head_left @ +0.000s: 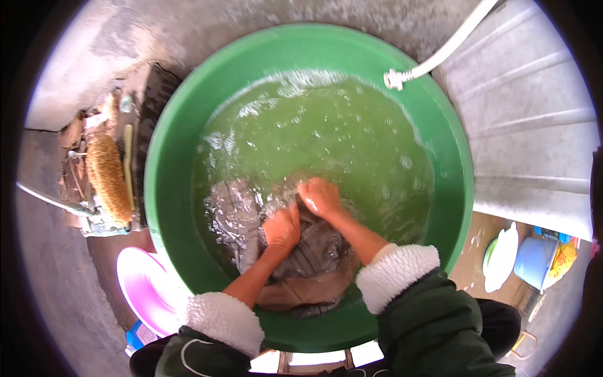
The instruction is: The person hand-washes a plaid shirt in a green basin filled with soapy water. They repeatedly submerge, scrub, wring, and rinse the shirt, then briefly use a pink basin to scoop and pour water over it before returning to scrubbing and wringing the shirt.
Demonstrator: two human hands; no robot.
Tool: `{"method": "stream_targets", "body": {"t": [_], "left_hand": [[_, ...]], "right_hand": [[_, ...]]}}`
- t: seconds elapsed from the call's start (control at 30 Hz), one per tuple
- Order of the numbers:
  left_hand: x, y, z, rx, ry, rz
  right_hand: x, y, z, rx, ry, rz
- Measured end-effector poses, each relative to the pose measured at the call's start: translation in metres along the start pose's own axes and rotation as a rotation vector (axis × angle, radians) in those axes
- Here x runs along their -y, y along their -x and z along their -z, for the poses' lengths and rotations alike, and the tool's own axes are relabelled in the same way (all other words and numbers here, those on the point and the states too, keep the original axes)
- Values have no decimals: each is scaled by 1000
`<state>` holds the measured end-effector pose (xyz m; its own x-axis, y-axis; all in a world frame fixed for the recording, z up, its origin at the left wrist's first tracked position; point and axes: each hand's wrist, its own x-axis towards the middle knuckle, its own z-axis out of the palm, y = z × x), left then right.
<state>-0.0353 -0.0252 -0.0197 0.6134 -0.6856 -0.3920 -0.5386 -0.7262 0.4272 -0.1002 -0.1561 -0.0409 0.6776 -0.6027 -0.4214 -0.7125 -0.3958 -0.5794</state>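
A long straw-coloured scrubbing brush (108,178) lies on the concrete ledge at far left, its long axis running roughly top to bottom of the view, with a pink plastic basin (143,290) on the ground below it. At centre, a large green tub (169,157) holds greenish, bubbly water. A dark grey garment (242,217) is sunk in the near half of the tub, bunched and spread from lower left toward the near rim, so its long axis slants from the left middle of the water down toward the person; which end is which cannot be told under the surface. The left hand (282,227) is closed in a fist on a fold of the garment, knuckles up, wrist in the water. Just to its right and touching it, the right hand (320,198) is likewise clenched on the cloth, pressed against the left. Both forearms come from dark green sleeves with white fleece cuffs (397,274). A white hose (440,53) with a nozzle hangs over the tub's far right rim. At far right, a corrugated metal sheet (534,125) stands above a blue bucket (535,261) and a white lid (502,254)
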Motion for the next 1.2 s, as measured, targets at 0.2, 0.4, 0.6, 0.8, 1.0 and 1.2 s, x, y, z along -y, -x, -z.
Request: {"method": "stream_targets", "body": {"t": [0.2, 0.4, 0.6, 0.8, 1.0, 1.2], "left_hand": [[14, -8, 3, -11, 171, 130], [19, 0, 15, -349, 213, -1], [-3, 86, 28, -296, 286, -194], [-4, 82, -19, -281, 21, -204], [2, 15, -17, -208, 115, -204], [3, -23, 3, 4, 127, 70]], "right_hand": [[13, -36, 17, 36, 350, 118], [37, 13, 15, 2, 85, 9], [31, 131, 12, -469, -210, 478], [-10, 116, -23, -570, -34, 476], [-12, 62, -16, -379, -138, 366], [9, 27, -16, -388, -52, 5]]}}
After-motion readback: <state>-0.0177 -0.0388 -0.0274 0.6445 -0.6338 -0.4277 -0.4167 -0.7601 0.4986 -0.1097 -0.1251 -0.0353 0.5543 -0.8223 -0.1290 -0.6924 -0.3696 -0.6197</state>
